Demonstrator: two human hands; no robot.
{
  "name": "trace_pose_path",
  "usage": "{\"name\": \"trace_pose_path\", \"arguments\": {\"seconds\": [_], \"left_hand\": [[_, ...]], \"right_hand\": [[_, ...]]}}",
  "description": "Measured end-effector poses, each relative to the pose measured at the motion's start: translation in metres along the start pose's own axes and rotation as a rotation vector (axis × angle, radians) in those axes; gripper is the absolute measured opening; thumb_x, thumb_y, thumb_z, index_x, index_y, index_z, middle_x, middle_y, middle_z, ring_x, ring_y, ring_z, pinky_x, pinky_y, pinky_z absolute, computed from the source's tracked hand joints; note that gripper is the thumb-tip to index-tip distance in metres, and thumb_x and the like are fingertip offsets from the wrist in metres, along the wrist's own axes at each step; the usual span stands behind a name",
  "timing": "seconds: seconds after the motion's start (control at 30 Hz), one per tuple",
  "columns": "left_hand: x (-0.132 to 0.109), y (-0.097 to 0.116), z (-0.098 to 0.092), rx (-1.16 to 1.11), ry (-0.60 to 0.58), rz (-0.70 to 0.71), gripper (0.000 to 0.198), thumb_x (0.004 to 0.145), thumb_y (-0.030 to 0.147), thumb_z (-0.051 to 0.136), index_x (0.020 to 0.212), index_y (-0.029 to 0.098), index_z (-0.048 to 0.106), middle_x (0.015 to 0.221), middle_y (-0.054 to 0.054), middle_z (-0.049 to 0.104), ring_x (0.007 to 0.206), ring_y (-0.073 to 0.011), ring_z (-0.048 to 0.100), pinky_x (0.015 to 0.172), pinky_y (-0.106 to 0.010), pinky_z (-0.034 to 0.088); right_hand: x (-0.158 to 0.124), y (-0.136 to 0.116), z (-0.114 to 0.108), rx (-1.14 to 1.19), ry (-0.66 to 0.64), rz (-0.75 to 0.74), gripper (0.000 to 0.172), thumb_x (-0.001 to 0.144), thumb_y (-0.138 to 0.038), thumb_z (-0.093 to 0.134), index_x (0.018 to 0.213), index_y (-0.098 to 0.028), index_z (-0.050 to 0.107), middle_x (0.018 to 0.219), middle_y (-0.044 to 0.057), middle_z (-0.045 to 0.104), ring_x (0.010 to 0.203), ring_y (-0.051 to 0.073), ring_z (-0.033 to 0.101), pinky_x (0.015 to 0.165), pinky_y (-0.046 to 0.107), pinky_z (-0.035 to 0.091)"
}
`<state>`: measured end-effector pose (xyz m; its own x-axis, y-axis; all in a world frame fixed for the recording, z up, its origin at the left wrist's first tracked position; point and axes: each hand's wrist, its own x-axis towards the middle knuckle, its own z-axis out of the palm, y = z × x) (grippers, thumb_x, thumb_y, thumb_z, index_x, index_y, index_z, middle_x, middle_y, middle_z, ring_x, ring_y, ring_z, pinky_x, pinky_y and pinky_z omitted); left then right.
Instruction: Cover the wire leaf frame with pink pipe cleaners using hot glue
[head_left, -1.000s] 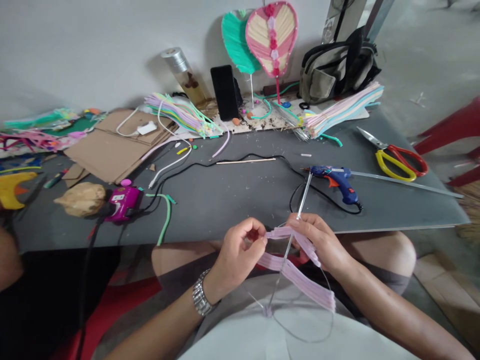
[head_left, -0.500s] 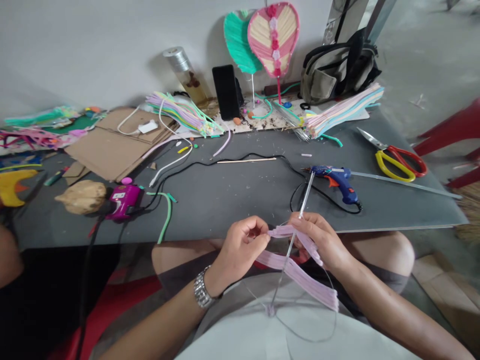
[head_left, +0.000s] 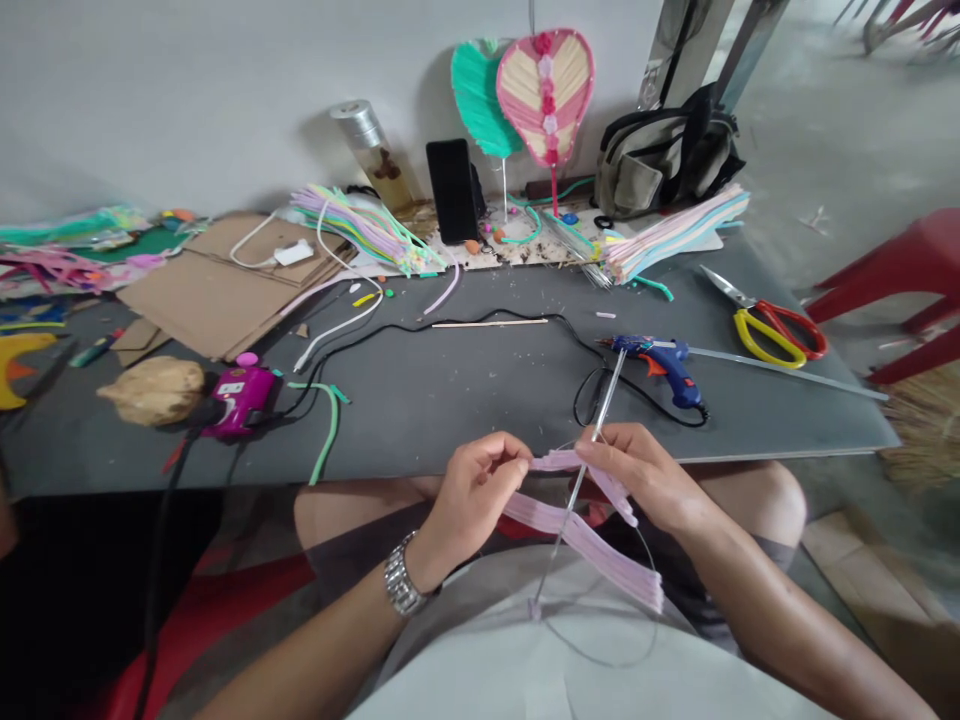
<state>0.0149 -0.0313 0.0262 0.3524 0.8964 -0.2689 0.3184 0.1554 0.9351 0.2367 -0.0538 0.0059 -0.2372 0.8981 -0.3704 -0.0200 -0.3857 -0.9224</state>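
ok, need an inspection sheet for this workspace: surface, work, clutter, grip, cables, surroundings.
Surface: gray tabletop, small pale scraps scattered.
Work: lilac pipe-cleaner strips, thin metal rod crossing them.
Clutter: cardboard, scissors, glue gun, pipe-cleaner bundles toward the back.
Grip: left hand pinches one strip's end; right hand holds strip near the rod.
Cables: black cord crosses tabletop between purple power socket and glue gun; white corded plug on cardboard.
Surroundings: red stool at right, wall behind.

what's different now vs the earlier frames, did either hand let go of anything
Mainly the viewpoint: the head camera has turned slightly, so more of the red stool shows at the right. Neither hand visibly took up or let go of anything: the left hand still pinches the lilac strip, the right hand still holds the silvery rod. The glue gun and scissors lie as before.
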Motion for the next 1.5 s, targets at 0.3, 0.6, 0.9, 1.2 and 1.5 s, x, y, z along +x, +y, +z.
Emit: {"name": "trace_pose_path", "arguments": {"seconds": [0.3, 0.6, 0.9, 1.2, 1.5], "left_hand": [[-0.003, -0.017, -0.013, -0.243, 0.193, 0.091, 0.036, 0.098, 0.048, 0.059, 0.105, 0.016, 0.074, 0.089, -0.007, 0.071, 0.083, -0.0185, 0.065, 0.077, -0.030, 0.050], [-0.004, -0.032, -0.024, -0.254, 0.281, 0.300, 0.033, 0.101, 0.046, 0.059, 0.082, 0.020, 0.053, 0.067, 0.004, 0.049, 0.062, -0.0120, 0.043, 0.060, -0.025, 0.035], [-0.024, -0.030, -0.020, 0.285, 0.150, 0.493, 0.025, 0.101, 0.024, 0.046, 0.078, 0.020, 0.054, 0.069, 0.001, 0.056, 0.063, -0.0138, 0.051, 0.065, -0.026, 0.040], [-0.028, -0.039, -0.014, 0.494, 0.127, 0.664, 0.022, 0.101, 0.021, 0.044, 0.082, 0.021, 0.056, 0.080, -0.006, 0.065, 0.071, -0.0180, 0.059, 0.071, -0.031, 0.048], [-0.021, -0.026, -0.022, 0.613, 0.128, 0.774, 0.025, 0.101, 0.018, 0.050, 0.077, 0.021, 0.054, 0.070, -0.002, 0.063, 0.067, -0.0173, 0.058, 0.071, -0.033, 0.044]], "right_hand": [[-0.001, 0.000, 0.004, 0.119, 0.067, 0.052, 0.032, 0.077, -0.047, 0.075, 0.067, -0.019, 0.065, 0.045, -0.006, 0.047, 0.037, 0.007, 0.033, 0.038, 0.023, 0.020], [0.009, -0.008, 0.009, 0.402, -0.096, 0.094, 0.031, 0.072, -0.042, 0.078, 0.063, -0.015, 0.067, 0.041, -0.008, 0.041, 0.037, 0.004, 0.025, 0.037, 0.020, 0.015], [0.006, -0.015, 0.015, 0.467, -0.137, 0.074, 0.027, 0.075, -0.036, 0.075, 0.064, -0.013, 0.069, 0.038, -0.008, 0.040, 0.035, 0.003, 0.022, 0.036, 0.019, 0.015], [0.004, -0.017, 0.018, 0.446, -0.142, 0.054, 0.027, 0.075, -0.037, 0.074, 0.064, -0.013, 0.068, 0.040, -0.009, 0.039, 0.035, 0.004, 0.022, 0.035, 0.018, 0.017], [0.002, -0.014, 0.020, 0.454, -0.184, 0.070, 0.026, 0.074, -0.037, 0.075, 0.065, -0.013, 0.069, 0.039, -0.008, 0.040, 0.036, 0.004, 0.023, 0.036, 0.019, 0.017]]}}
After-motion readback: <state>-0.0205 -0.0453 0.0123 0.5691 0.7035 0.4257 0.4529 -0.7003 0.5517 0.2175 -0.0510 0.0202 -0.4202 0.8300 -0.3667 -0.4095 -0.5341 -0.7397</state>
